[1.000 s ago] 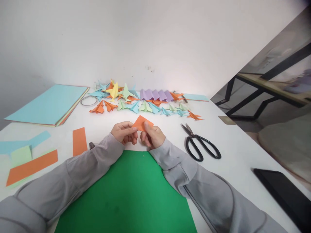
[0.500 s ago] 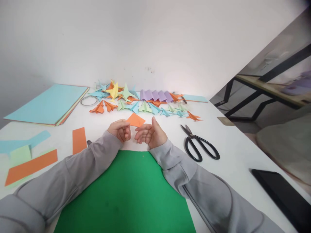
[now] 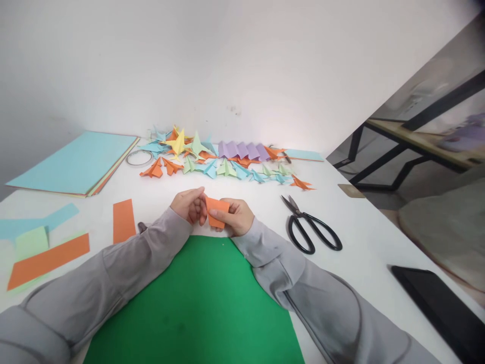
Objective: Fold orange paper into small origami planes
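A small folded piece of orange paper (image 3: pixel 219 206) is held up just beyond the green sheet (image 3: pixel 200 298). My right hand (image 3: pixel 238 217) pinches it from the right, with the thumb lying across its front and the fingers behind. At its left edge my left hand (image 3: pixel 190 206) is closed, the curled fingers against the paper and the thumb near the upper corner. How firmly the left fingers grip is hard to see. Both forearms in grey sleeves rest over the sides of the green sheet.
Black-handled scissors (image 3: pixel 310 222) lie to the right, a black tablet-like object (image 3: pixel 435 303) nearer. Several folded paper figures (image 3: pixel 223 164) line the wall side. At left are a coloured paper stack (image 3: pixel 76 162), a wire coil (image 3: pixel 139 157), and orange strips (image 3: pixel 124 221) among other cut pieces.
My right hand has closed from open onto the orange paper. The paper has turned from a diamond pose to nearly upright and come lower, toward me.
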`<state>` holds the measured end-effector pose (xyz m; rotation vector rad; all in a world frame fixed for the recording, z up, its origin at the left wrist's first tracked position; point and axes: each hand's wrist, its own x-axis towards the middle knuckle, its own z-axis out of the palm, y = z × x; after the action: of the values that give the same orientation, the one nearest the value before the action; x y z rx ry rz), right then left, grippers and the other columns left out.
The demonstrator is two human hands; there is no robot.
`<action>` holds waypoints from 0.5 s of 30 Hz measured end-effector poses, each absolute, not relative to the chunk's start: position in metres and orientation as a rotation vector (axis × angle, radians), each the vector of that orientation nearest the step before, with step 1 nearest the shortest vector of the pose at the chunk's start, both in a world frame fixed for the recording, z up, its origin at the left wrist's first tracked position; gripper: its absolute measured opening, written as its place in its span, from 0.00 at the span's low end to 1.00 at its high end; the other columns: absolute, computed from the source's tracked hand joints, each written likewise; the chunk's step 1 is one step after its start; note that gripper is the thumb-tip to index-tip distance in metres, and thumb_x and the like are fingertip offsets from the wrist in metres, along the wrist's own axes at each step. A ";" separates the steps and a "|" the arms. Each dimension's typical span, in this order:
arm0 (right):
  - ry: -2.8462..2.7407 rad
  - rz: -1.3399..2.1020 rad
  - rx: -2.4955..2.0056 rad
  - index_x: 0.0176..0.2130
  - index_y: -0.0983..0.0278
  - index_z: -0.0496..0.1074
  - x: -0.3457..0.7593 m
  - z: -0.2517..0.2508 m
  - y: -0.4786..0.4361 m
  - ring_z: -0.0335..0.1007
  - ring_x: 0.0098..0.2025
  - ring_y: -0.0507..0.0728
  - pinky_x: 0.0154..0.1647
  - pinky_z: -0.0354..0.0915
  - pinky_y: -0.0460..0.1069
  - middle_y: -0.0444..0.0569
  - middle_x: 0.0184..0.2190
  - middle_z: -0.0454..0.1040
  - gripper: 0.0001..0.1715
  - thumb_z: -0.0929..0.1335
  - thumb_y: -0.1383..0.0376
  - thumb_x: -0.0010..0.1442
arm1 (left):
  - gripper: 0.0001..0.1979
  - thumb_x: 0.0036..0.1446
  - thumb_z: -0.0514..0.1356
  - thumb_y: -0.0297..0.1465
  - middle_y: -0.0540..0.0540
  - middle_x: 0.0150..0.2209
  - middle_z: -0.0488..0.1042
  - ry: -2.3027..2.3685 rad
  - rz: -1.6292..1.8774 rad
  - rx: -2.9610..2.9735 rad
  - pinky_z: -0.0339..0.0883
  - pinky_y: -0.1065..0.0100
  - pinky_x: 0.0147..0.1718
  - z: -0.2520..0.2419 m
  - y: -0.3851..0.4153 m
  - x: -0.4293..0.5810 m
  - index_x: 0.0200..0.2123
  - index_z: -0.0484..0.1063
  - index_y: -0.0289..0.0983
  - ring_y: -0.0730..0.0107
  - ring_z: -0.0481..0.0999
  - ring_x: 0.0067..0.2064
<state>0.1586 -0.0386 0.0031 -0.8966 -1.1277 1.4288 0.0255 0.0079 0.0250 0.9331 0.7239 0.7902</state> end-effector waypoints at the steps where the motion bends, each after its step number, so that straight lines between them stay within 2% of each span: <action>1: -1.128 1.420 -0.908 0.23 0.68 0.70 0.159 0.003 -0.039 0.64 0.14 0.47 0.14 0.59 0.42 0.43 0.14 0.72 0.14 0.73 0.60 0.43 | 0.17 0.42 0.60 0.42 0.50 0.10 0.66 0.717 0.785 0.929 0.54 0.74 0.07 0.025 0.007 0.025 0.18 0.66 0.32 0.74 0.63 0.09; 7: -1.145 1.401 -0.961 0.21 0.68 0.68 0.158 0.006 -0.040 0.63 0.13 0.47 0.13 0.59 0.42 0.42 0.13 0.71 0.16 0.73 0.58 0.43 | 0.15 0.35 0.66 0.37 0.54 0.10 0.65 0.813 0.860 1.111 0.48 0.78 0.07 0.024 0.003 0.023 0.17 0.64 0.34 0.80 0.60 0.09; 15: -1.243 1.386 -1.161 0.21 0.67 0.67 0.155 0.015 -0.046 0.55 0.08 0.45 0.07 0.49 0.39 0.39 0.09 0.67 0.21 0.72 0.52 0.43 | 0.17 0.37 0.65 0.39 0.56 0.09 0.63 0.858 0.837 1.108 0.46 0.78 0.07 0.027 0.002 0.021 0.16 0.61 0.35 0.81 0.58 0.09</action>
<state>0.1547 -0.0457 0.0151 -1.1609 -1.2433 1.3860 0.0214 0.0019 0.0273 1.1078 0.8578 0.8374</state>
